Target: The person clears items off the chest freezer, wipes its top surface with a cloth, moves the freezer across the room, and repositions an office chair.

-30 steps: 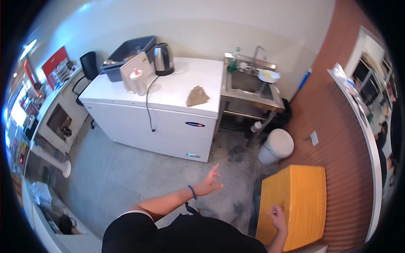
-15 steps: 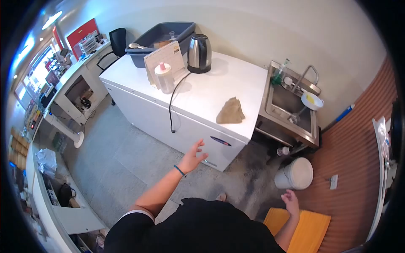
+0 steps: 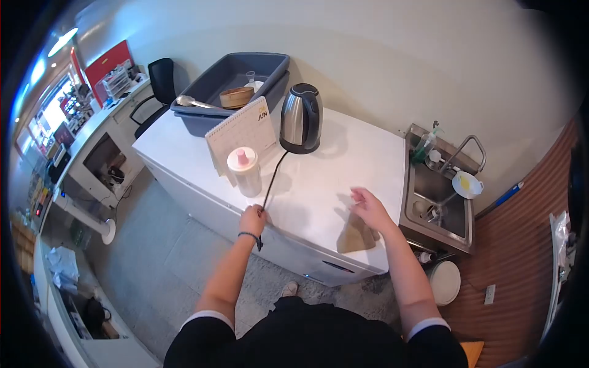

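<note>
My left hand (image 3: 252, 219) is closed around the black power cord (image 3: 274, 181) at the front edge of the white chest freezer (image 3: 319, 230); the plug end hangs just below the fingers. The cord runs back to a steel electric kettle (image 3: 297, 119) with a black handle, upright on the freezer lid. My right hand (image 3: 367, 207) is over the lid with nothing in it, its fingers loosely apart. Partly behind that hand and forearm lies a brown cloth (image 3: 356, 237). Left of the cord stand a clear bottle with a pink top (image 3: 246, 175) and a desk calendar (image 3: 240, 136).
Grey stacked tubs (image 3: 202, 122) holding a round wooden item and a ladle-like utensil sit at the lid's back left. Right of the freezer is a steel sink (image 3: 451, 224) with a white colander (image 3: 467, 185). A lidded white bucket (image 3: 444, 283) stands on the floor below.
I am nearer the freezer. My left hand has come to the cord and closed on it. The right hand has risen from low at my side to above the lid by the cloth.
</note>
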Demonstrator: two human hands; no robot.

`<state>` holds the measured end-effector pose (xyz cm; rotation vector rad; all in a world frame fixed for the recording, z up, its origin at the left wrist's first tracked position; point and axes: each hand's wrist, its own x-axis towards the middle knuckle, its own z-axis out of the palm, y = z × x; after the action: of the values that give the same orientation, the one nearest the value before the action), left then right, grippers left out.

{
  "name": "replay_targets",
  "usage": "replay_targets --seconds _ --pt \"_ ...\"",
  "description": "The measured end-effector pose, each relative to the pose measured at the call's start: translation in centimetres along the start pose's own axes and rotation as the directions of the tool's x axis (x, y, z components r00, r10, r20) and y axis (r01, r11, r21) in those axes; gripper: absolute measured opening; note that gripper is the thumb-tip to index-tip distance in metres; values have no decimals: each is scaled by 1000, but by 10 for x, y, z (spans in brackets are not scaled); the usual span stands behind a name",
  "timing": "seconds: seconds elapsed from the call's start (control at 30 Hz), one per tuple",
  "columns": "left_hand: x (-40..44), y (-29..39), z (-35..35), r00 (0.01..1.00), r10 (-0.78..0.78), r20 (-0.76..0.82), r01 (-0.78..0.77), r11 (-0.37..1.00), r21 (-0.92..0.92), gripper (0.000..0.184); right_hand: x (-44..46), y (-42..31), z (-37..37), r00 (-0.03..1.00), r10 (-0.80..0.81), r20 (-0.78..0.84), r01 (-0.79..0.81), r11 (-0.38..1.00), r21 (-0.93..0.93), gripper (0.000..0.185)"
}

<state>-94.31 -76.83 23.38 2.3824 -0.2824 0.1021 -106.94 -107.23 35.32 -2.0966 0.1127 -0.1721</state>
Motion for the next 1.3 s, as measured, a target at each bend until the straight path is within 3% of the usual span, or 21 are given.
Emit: replay_targets --seconds 0.17,0.23,0.33,0.37,0.47,0.53,0.57,0.73,0.8,0.87,0.93,0.97,1.0,1.03,1.07,1.1,1.13,1.17,1.2,1.27,1.3 --pt "-1 29 -13 977 164 135 -150 983 -106 18 168 -38 39 905 -73 -419 42 996 -82 71" --pt "1 39 -16 913 273 305 -183 939 -291 17 215 -44 44 873 -70 -482 35 996 -81 66" --pt "3 52 -19 815 385 434 -225 899 -374 16 250 -54 45 889 123 -442 -110 992 56 54" --pt "6 52 -17 811 384 442 -221 900 -376 16 251 -55 42 933 185 -309 -87 948 305 39" --pt "7 51 -5 760 348 549 -15 854 -521 18 236 -54 45 921 174 -349 -63 949 308 31" --pt "11 55 10 743 243 624 472 470 -746 26 214 -52 42 903 192 -385 -65 946 318 30" --pt "17 57 13 711 211 670 541 445 -714 32 200 -49 37 893 183 -411 -52 949 310 29" --pt "64 69 51 807 46 588 581 116 -806 23 134 -37 13 850 200 -487 -80 964 255 29" --pt "97 52 86 781 118 613 613 34 -789 27 114 -50 8 856 267 -442 -97 923 371 31" --pt "123 69 75 593 16 805 801 -110 -588 37 108 -39 8 831 209 -516 -57 954 296 39" --pt "133 82 70 495 -114 861 865 -26 -501 35 95 -47 6 811 285 -510 -83 920 382 45" --pt "137 83 60 396 -50 917 918 10 -396 37 90 -44 4 798 242 -552 -61 944 326 46" --pt "131 90 65 583 34 812 808 79 -584 38 87 -37 6 799 219 -560 -6 934 357 43" --pt "156 61 74 331 4 944 941 -71 -330 33 76 -45 8 778 253 -575 69 875 478 43" --pt "148 79 60 334 -6 943 943 -13 -334 31 70 -45 7 782 261 -566 72 864 498 41" --pt "169 53 67 178 123 976 979 74 -188 29 61 -50 10 774 276 -570 75 854 516 38" --pt "160 63 58 342 -68 937 930 166 -327 31 56 -50 13 779 288 -557 95 824 559 34" --pt "163 61 55 432 -12 902 882 211 -421 44 54 -47 21 755 290 -588 134 810 571 30" --pt "153 73 43 389 259 884 871 210 -444 50 43 -52 24 771 316 -552 172 732 659 28" --pt "150 76 34 502 313 806 852 -19 -523 46 35 -42 37 759 206 -618 337 687 644 24" --pt "126 88 19 603 367 708 750 41 -660 45 22 -43 40 766 177 -618 376 656 655 24"
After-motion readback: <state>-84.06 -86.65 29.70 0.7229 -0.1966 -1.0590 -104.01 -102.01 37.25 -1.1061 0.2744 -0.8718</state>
